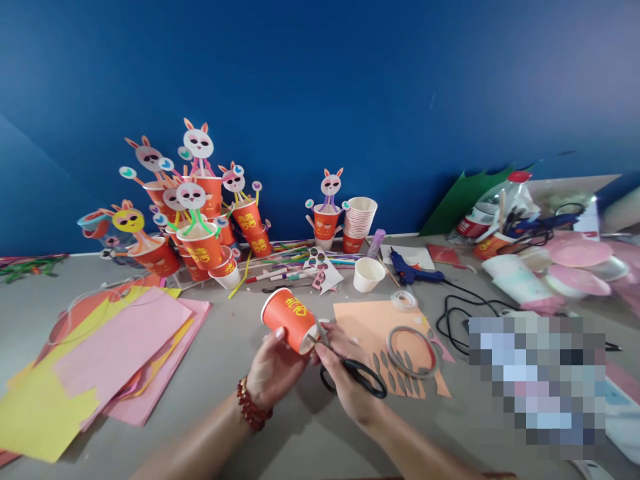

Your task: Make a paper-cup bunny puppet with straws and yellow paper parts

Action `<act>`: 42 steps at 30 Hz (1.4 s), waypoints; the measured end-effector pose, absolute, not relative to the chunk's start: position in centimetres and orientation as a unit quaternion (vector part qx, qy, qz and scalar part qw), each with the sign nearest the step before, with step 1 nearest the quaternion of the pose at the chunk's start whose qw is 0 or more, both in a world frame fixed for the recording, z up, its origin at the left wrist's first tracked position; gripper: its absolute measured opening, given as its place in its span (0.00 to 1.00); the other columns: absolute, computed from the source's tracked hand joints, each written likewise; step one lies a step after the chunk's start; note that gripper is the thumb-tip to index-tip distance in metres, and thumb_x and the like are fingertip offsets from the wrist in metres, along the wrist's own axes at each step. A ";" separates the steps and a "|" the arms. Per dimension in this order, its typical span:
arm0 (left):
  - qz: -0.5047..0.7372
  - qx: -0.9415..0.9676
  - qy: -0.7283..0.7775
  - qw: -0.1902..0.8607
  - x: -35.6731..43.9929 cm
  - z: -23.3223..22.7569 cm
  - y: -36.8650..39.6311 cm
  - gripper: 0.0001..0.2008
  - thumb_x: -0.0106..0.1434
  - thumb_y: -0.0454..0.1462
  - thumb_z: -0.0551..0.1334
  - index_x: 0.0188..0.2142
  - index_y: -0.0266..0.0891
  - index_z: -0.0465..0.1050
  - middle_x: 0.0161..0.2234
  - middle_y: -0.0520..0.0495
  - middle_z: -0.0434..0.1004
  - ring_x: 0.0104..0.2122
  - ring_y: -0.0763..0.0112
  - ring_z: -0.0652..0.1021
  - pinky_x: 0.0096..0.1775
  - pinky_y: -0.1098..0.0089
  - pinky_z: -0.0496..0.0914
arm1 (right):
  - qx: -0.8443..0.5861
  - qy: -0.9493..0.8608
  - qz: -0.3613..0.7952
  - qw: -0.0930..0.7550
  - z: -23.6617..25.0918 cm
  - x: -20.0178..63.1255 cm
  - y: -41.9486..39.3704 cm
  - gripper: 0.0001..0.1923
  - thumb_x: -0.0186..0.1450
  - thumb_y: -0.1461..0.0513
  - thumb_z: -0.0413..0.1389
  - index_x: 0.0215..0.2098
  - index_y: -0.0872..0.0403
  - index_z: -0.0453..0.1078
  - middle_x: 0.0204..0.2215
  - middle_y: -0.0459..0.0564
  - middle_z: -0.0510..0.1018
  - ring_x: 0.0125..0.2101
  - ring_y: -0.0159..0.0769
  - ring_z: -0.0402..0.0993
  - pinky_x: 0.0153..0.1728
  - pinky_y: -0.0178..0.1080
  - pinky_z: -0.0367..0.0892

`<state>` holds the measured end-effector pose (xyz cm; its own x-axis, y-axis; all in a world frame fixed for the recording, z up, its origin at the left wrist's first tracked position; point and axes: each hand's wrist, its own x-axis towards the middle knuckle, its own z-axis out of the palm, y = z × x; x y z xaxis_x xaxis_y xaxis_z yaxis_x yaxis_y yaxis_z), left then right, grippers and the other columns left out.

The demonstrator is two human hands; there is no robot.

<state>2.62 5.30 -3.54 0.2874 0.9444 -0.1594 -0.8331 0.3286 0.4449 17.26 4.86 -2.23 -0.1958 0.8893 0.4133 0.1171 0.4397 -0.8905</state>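
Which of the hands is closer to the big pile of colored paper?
The left hand. Holding the orange cup, it is to the right of the colored paper; the right hand, holding the scissors, is farther right.

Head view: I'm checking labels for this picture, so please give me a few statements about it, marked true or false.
1. The left hand holds a red paper cup. True.
2. The right hand holds a marker. False: the right hand holds scissors.
3. A beaded bracelet is on the left wrist. True.
4. The coloured paper pile lies right of both hands. False: the coloured paper pile lies left of both.
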 end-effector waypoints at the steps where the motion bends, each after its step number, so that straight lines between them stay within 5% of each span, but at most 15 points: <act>1: 0.559 0.144 0.195 0.793 2.7 -3.5 5.3 0.12 0.59 0.40 0.66 0.39 0.33 0.78 0.36 0.41 0.82 0.33 0.61 0.79 0.33 0.66 0.71 | -0.375 -0.655 0.407 0.515 -2.4 17.1 4.7 0.19 0.71 0.56 0.49 0.23 0.52 0.69 0.24 0.46 0.76 0.31 0.37 0.73 0.48 0.42 0.67; 7: 0.533 0.173 0.151 0.814 2.7 -3.4 5.4 0.16 0.58 0.42 0.65 0.42 0.33 0.77 0.36 0.40 0.81 0.26 0.65 0.76 0.29 0.66 0.67 | -0.388 -0.539 0.553 0.502 -3.3 16.7 4.1 0.22 0.72 0.53 0.48 0.26 0.54 0.72 0.22 0.46 0.76 0.25 0.34 0.73 0.30 0.35 0.68; 13: 0.533 0.140 0.154 0.820 2.3 -3.4 5.4 0.24 0.56 0.47 0.68 0.49 0.36 0.76 0.48 0.39 0.79 0.39 0.59 0.79 0.37 0.65 0.70 | -0.375 -0.697 0.372 0.484 -2.7 17.5 4.8 0.16 0.71 0.58 0.49 0.27 0.52 0.71 0.29 0.49 0.77 0.36 0.39 0.75 0.42 0.40 0.69; 19: 0.533 0.108 0.222 0.809 1.8 -4.0 5.6 0.24 0.57 0.44 0.70 0.51 0.37 0.74 0.48 0.42 0.80 0.46 0.61 0.79 0.50 0.64 0.69 | -0.328 -0.761 0.276 0.486 -3.1 17.5 5.3 0.10 0.69 0.65 0.51 0.32 0.50 0.72 0.28 0.47 0.78 0.31 0.37 0.74 0.53 0.48 0.65; 29: 0.527 0.169 0.168 0.816 2.7 -3.1 5.3 0.17 0.58 0.43 0.67 0.44 0.34 0.76 0.34 0.42 0.80 0.25 0.67 0.76 0.27 0.69 0.69 | -0.390 -0.604 0.491 0.492 -2.6 16.9 4.3 0.22 0.72 0.56 0.48 0.23 0.53 0.71 0.24 0.48 0.77 0.33 0.38 0.76 0.39 0.38 0.70; 33: 0.528 0.146 0.164 0.821 2.5 -3.4 5.4 0.18 0.59 0.42 0.67 0.45 0.34 0.76 0.38 0.42 0.81 0.30 0.64 0.79 0.30 0.69 0.71 | -0.369 -0.686 0.399 0.484 -2.7 17.2 4.6 0.18 0.71 0.59 0.49 0.24 0.52 0.71 0.26 0.48 0.77 0.33 0.38 0.75 0.45 0.43 0.70; 36: 0.535 0.123 0.185 0.815 2.3 -3.8 5.3 0.18 0.59 0.41 0.66 0.48 0.35 0.75 0.45 0.41 0.81 0.43 0.60 0.80 0.42 0.66 0.73 | -0.339 -0.760 0.261 0.488 -3.0 17.5 5.2 0.12 0.68 0.64 0.52 0.27 0.51 0.71 0.25 0.47 0.77 0.29 0.36 0.74 0.51 0.49 0.67; 42: 0.529 0.116 0.225 0.810 1.9 -4.7 5.3 0.20 0.63 0.43 0.64 0.51 0.33 0.74 0.45 0.41 0.82 0.48 0.58 0.79 0.56 0.61 0.66 | -0.333 -0.816 0.105 0.460 -3.1 17.8 5.9 0.10 0.65 0.68 0.54 0.28 0.49 0.69 0.22 0.45 0.77 0.24 0.35 0.71 0.49 0.50 0.69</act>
<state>1.90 5.26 -4.72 0.3399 0.9090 -0.2411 -0.8046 0.4138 0.4259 17.83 5.89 -3.14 -0.3546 0.6396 0.6820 0.4464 0.7567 -0.4776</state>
